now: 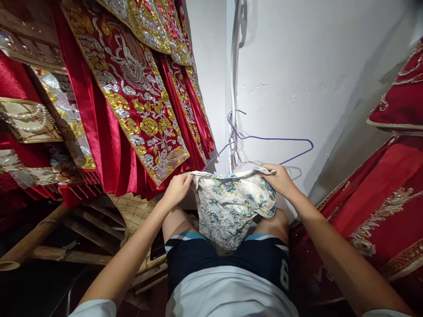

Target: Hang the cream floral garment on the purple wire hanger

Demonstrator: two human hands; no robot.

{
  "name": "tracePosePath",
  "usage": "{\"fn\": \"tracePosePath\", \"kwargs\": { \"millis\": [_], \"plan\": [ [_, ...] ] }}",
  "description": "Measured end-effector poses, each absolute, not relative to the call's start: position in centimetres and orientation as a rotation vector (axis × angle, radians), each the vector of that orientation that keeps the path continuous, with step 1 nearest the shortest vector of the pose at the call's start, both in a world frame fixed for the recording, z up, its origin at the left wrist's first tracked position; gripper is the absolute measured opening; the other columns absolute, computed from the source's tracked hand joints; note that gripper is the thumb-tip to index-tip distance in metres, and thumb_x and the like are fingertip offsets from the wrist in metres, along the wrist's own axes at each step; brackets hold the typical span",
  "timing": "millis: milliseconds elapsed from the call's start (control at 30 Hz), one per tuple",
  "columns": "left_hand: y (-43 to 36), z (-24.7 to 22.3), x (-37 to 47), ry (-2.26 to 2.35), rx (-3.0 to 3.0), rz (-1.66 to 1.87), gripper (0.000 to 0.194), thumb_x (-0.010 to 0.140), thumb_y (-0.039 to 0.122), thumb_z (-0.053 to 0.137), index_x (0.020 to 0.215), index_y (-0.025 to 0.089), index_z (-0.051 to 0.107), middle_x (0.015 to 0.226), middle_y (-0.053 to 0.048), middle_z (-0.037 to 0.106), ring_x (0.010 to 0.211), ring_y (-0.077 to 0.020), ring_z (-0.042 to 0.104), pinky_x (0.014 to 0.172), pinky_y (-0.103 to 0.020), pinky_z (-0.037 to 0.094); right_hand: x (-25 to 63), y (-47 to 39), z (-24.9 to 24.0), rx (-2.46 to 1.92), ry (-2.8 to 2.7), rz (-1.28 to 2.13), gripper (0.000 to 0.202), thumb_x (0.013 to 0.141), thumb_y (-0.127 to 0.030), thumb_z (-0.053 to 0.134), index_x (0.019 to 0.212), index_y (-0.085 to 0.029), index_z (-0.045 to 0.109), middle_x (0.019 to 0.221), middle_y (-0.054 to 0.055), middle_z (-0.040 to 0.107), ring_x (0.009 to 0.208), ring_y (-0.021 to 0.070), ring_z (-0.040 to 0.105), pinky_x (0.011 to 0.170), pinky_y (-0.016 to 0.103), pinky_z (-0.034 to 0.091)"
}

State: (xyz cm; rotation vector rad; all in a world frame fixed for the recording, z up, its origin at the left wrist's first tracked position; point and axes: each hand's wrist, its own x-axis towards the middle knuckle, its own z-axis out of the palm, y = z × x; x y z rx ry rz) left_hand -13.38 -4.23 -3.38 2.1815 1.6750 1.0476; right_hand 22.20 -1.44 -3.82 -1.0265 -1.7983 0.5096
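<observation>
While two hands pinch its top edge, a white cloth garment with blue and yellow flowers (228, 207) hangs stretched above the person's lap.

With fingers squeezed tight, the left hand (178, 189) has one top corner and the right hand (279, 178) has the other; I'd say the spreading is done, but neither corner is let go yet. Just behind is a purple wire hanger (276, 138), and I can't tell if the cloth is joined to it. Further out are a shiny red, gold and silver robe (148, 119) and a white wall (291, 53).
</observation>
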Motion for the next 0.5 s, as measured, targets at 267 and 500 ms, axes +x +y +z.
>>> {"fn": "tracePosePath", "kwargs": {
  "millis": [267, 500],
  "plan": [
    [-3.5, 2.1, -8.8, 1.354, 2.288, 1.419, 0.035, 0.095, 0.030, 0.043, 0.102, 0.015, 0.074, 0.106, -0.008, 0.073, 0.098, -0.0211, 0.065, 0.088, -0.030, 0.048, 19.5, -1.9, -4.9, -0.943, -1.754, 0.632, 0.040, 0.082, -0.046, 0.061, 0.059, -0.022, 0.037, 0.061, -0.004, 0.031, 0.060, 0.0128, 0.031, 0.056, 0.027, 0.022],
    [-1.5, 2.3, -7.8, 1.415, 2.579, 1.318, 0.042, 0.087, 0.028, 0.061, 0.128, 0.020, 0.056, 0.125, -0.011, 0.062, 0.110, -0.0238, 0.060, 0.091, -0.034, 0.047, 18.5, -2.5, -6.0, -0.899, -1.789, 0.661, 0.025, 0.082, -0.034, 0.059, 0.065, -0.020, 0.046, 0.063, -0.002, 0.042, 0.063, 0.0138, 0.039, 0.058, 0.026, 0.028]
  ]
}}
